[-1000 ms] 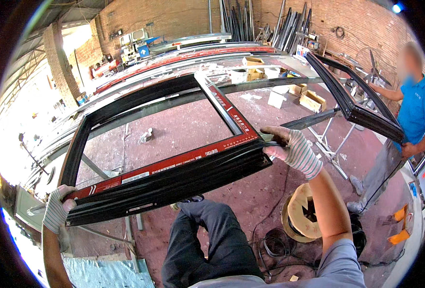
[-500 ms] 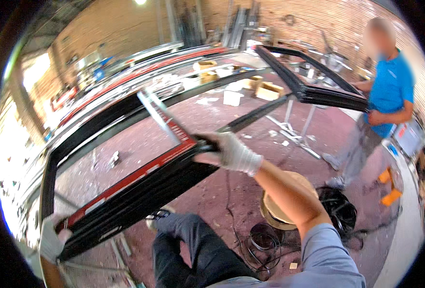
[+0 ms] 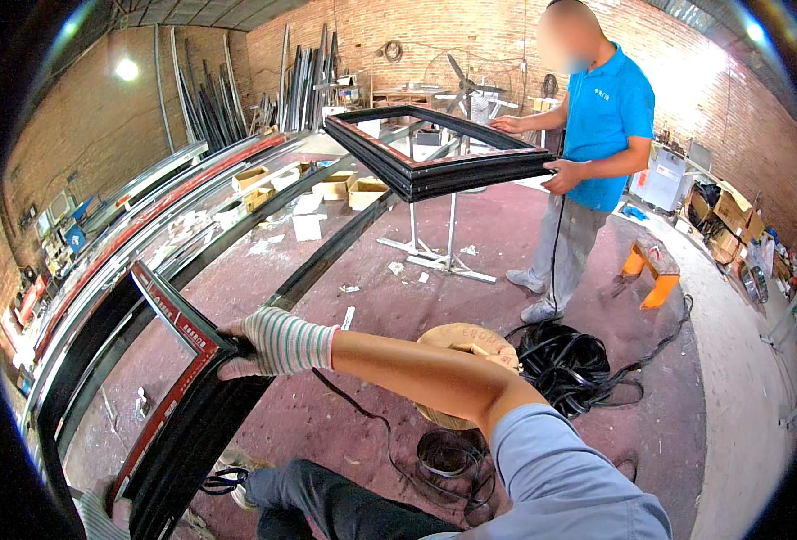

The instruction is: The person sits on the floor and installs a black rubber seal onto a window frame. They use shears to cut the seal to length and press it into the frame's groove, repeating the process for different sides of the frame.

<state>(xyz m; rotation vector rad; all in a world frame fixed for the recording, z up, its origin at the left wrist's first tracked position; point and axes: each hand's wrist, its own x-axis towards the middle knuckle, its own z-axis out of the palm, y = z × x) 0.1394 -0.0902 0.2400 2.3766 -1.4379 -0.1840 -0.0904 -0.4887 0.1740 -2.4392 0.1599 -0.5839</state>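
Note:
A black window frame with red film along its top face fills the lower left, tilted. My right hand, in a white glove with green stripes, is closed round its nearer right corner. At the lower left edge, my gloved left hand grips the same frame near its other corner; part of that hand is cut off by the rim of the picture. Across from me a co-worker in a blue shirt holds up a second black window frame with both bare hands, roughly level.
Long metal rails run beneath and beyond my frame. Small cartons stand at the back. On the reddish floor lie a wooden spool, a coil of black strip, loose cable and an orange-legged stool. A white stand is below the co-worker's frame.
My view has swung to the right, so my frame sits further to the lower left and looks steeper. Both my hands still hold it. The co-worker still holds the second frame.

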